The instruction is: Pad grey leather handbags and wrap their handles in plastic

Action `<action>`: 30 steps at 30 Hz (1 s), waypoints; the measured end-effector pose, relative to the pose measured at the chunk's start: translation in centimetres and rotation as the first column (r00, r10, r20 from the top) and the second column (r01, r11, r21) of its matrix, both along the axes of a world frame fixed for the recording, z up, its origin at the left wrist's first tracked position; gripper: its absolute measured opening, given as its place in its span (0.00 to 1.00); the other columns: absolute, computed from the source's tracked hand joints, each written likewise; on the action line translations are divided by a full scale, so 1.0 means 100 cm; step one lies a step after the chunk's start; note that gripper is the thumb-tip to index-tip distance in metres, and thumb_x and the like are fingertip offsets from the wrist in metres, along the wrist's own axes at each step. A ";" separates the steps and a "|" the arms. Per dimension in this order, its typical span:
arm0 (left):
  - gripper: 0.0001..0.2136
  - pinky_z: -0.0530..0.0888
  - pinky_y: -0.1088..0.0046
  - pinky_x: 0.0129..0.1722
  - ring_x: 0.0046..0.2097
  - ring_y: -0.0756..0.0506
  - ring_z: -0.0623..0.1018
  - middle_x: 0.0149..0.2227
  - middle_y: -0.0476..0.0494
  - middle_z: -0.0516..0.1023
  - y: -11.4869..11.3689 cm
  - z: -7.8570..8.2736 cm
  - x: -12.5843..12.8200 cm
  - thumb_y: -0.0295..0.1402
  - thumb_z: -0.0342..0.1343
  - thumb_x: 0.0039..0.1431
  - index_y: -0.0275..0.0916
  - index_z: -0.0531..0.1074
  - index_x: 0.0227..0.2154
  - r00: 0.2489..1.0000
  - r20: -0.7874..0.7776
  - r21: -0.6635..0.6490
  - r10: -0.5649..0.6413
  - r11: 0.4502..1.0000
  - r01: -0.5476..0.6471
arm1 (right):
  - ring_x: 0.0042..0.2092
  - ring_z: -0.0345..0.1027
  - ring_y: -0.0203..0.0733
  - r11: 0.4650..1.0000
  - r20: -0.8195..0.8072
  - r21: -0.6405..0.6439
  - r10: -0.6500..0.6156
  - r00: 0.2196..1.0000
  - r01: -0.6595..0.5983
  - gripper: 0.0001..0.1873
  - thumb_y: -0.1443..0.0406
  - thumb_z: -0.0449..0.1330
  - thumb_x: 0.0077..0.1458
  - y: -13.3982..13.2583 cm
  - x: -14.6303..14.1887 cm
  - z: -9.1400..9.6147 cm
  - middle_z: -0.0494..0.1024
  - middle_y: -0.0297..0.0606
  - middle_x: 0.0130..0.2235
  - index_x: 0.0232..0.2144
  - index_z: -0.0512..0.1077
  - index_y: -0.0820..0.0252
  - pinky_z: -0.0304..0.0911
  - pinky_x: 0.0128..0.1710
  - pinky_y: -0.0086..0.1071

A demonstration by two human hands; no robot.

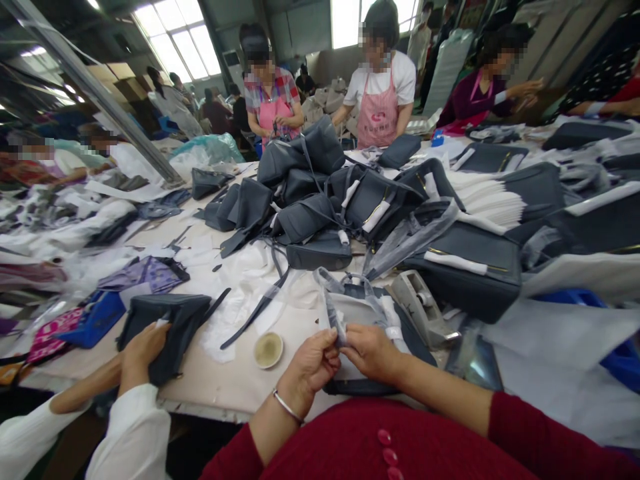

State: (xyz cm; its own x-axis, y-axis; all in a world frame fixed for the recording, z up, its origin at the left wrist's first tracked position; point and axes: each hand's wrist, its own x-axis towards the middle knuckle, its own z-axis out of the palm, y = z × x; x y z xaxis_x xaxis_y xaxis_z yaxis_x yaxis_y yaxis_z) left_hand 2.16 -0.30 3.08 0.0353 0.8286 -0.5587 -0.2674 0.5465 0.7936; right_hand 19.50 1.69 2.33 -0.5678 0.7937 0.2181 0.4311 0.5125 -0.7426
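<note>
My left hand (311, 365), with a bangle at its wrist, and my right hand (371, 350) meet at the table's near edge. Both pinch a plastic-wrapped strap (334, 313) of a dark grey handbag (358, 308) that lies right in front of me. The strap loops up from the bag and runs down between my fingertips. A grey tape dispenser (419, 304) stands just right of the bag. A small round dish (268, 349) sits on the table left of my left hand.
A heap of grey handbags (320, 200) fills the table's middle. White paper stacks (493, 197) lie to the right. A co-worker's hand (143, 348) at my left grips another dark bag (167, 320). Several people in aprons stand across the table.
</note>
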 end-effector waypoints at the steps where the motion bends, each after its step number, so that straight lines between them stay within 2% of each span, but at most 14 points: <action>1: 0.16 0.56 0.73 0.24 0.22 0.53 0.56 0.17 0.54 0.55 0.000 0.001 0.001 0.44 0.64 0.46 0.39 0.67 0.21 1.000 0.016 -0.004 -0.015 1.000 0.015 | 0.32 0.60 0.37 1.000 -0.012 -0.013 0.016 1.000 -0.016 0.08 0.67 0.58 0.54 0.001 0.001 0.001 0.68 0.37 0.29 0.23 0.66 0.60 0.55 0.33 0.31; 3: 0.14 0.55 0.73 0.25 0.23 0.53 0.56 0.18 0.53 0.57 -0.002 0.003 0.000 0.43 0.64 0.48 0.38 0.68 0.22 0.996 0.050 -0.003 -0.076 0.997 0.076 | 0.30 0.58 0.36 0.980 -0.104 -0.194 0.029 0.994 -0.049 0.13 0.62 0.59 0.54 0.003 0.004 0.006 0.66 0.34 0.27 0.21 0.64 0.60 0.54 0.30 0.30; 4: 0.14 0.55 0.73 0.25 0.23 0.53 0.56 0.19 0.52 0.58 -0.003 0.005 0.000 0.42 0.63 0.48 0.38 0.69 0.22 0.996 0.000 0.031 -0.092 0.995 0.092 | 0.27 0.55 0.34 0.931 -0.176 -0.361 -0.005 0.984 -0.060 0.16 0.57 0.59 0.54 0.005 0.004 0.009 0.63 0.32 0.24 0.21 0.63 0.60 0.52 0.27 0.29; 5: 0.14 0.54 0.73 0.25 0.24 0.53 0.57 0.19 0.52 0.59 -0.004 0.007 0.000 0.42 0.63 0.48 0.38 0.69 0.21 0.990 -0.086 0.081 -0.115 0.989 0.122 | 0.24 0.51 0.32 0.832 -0.242 -0.550 -0.074 0.967 -0.074 0.20 0.53 0.58 0.54 0.007 0.004 0.011 0.60 0.29 0.22 0.20 0.61 0.59 0.49 0.24 0.27; 7: 0.14 0.55 0.73 0.26 0.25 0.52 0.59 0.19 0.52 0.60 -0.007 0.011 0.000 0.39 0.63 0.48 0.37 0.68 0.18 0.939 -0.308 0.200 -0.154 0.954 0.222 | 0.20 0.41 0.28 0.526 -0.303 -0.842 -0.273 0.913 -0.122 0.23 0.46 0.59 0.50 0.009 0.002 0.015 0.53 0.24 0.18 0.21 0.60 0.58 0.40 0.19 0.26; 8: 0.14 0.56 0.73 0.27 0.26 0.51 0.60 0.20 0.51 0.61 -0.009 0.013 0.000 0.38 0.63 0.48 0.37 0.68 0.17 0.897 -0.413 0.254 -0.158 0.926 0.280 | 0.19 0.37 0.27 0.388 -0.299 -0.910 -0.369 0.880 -0.146 0.24 0.46 0.61 0.47 0.009 0.000 0.016 0.51 0.22 0.17 0.22 0.59 0.57 0.36 0.19 0.26; 9: 0.13 0.57 0.73 0.28 0.26 0.51 0.62 0.20 0.51 0.62 -0.011 0.014 0.001 0.37 0.63 0.48 0.37 0.67 0.16 0.856 -0.495 0.296 -0.149 0.897 0.327 | 0.18 0.35 0.26 0.297 -0.286 -0.941 -0.445 0.849 -0.161 0.24 0.47 0.64 0.43 0.008 -0.002 0.016 0.50 0.20 0.16 0.22 0.59 0.57 0.33 0.18 0.26; 10: 0.13 0.58 0.74 0.28 0.27 0.51 0.63 0.21 0.51 0.62 -0.013 0.015 0.003 0.36 0.62 0.49 0.37 0.67 0.16 0.824 -0.552 0.326 -0.132 0.875 0.358 | 0.18 0.36 0.26 0.253 -0.275 -0.953 -0.495 0.825 -0.166 0.25 0.49 0.67 0.39 0.007 -0.004 0.017 0.51 0.20 0.16 0.22 0.59 0.57 0.32 0.18 0.26; 13: 0.14 0.59 0.73 0.30 0.27 0.51 0.63 0.21 0.51 0.62 -0.018 0.015 0.004 0.35 0.61 0.50 0.38 0.66 0.15 0.774 -0.625 0.348 -0.102 0.851 0.393 | 0.18 0.39 0.25 0.270 -0.236 -0.958 -0.561 0.794 -0.095 0.23 0.53 0.69 0.35 0.001 -0.011 0.018 0.56 0.22 0.16 0.21 0.60 0.59 0.32 0.18 0.26; 16: 0.11 0.60 0.73 0.30 0.27 0.50 0.64 0.21 0.51 0.63 -0.020 0.016 -0.001 0.34 0.62 0.49 0.37 0.68 0.17 0.785 -0.584 0.289 -0.205 0.852 0.437 | 0.18 0.43 0.26 0.401 -0.226 -0.916 -0.518 0.825 0.001 0.19 0.55 0.67 0.38 -0.005 -0.011 0.024 0.57 0.24 0.16 0.19 0.64 0.61 0.36 0.18 0.26; 20: 0.08 0.59 0.75 0.28 0.26 0.52 0.63 0.21 0.51 0.64 -0.016 0.023 -0.018 0.34 0.61 0.48 0.35 0.72 0.23 0.857 -0.312 0.200 -0.410 0.854 0.481 | 0.22 0.53 0.30 0.550 -0.226 -0.833 -0.421 0.879 0.049 0.14 0.58 0.65 0.40 -0.012 -0.005 0.038 0.65 0.30 0.19 0.19 0.70 0.63 0.47 0.22 0.27; 24: 0.15 0.62 0.76 0.26 0.25 0.52 0.65 0.23 0.51 0.66 -0.003 0.033 -0.026 0.42 0.60 0.49 0.34 0.74 0.34 0.966 -0.056 0.075 -0.251 0.964 0.255 | 0.24 0.55 0.32 0.561 -0.142 -0.824 -0.339 0.930 0.078 0.10 0.60 0.62 0.41 -0.020 0.003 0.050 0.67 0.31 0.19 0.19 0.72 0.63 0.49 0.24 0.27; 27: 0.21 0.61 0.78 0.23 0.23 0.54 0.64 0.22 0.53 0.64 0.009 0.038 -0.020 0.52 0.58 0.50 0.35 0.71 0.29 0.978 -0.148 0.024 -0.146 0.988 0.151 | 0.23 0.52 0.31 0.584 -0.052 -0.805 -0.243 0.969 0.103 0.10 0.62 0.61 0.41 -0.028 0.005 0.055 0.63 0.28 0.18 0.17 0.69 0.63 0.45 0.22 0.26; 30: 0.21 0.62 0.78 0.22 0.21 0.54 0.64 0.19 0.53 0.64 0.019 0.041 -0.012 0.51 0.62 0.47 0.36 0.67 0.24 0.937 -0.316 0.032 -0.146 0.986 0.164 | 0.22 0.48 0.29 0.639 0.056 -0.751 -0.190 0.980 0.166 0.11 0.64 0.60 0.41 -0.035 0.005 0.056 0.55 0.26 0.17 0.15 0.63 0.61 0.41 0.20 0.26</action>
State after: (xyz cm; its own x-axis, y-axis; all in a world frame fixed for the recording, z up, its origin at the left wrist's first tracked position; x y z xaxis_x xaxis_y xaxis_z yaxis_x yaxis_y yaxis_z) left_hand 0.93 1.60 7.15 -0.0021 0.8578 -0.5140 0.0828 0.5124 0.8547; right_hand 20.02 -1.84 7.98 -0.4015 0.7774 -0.4843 0.4285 -0.3079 -0.8495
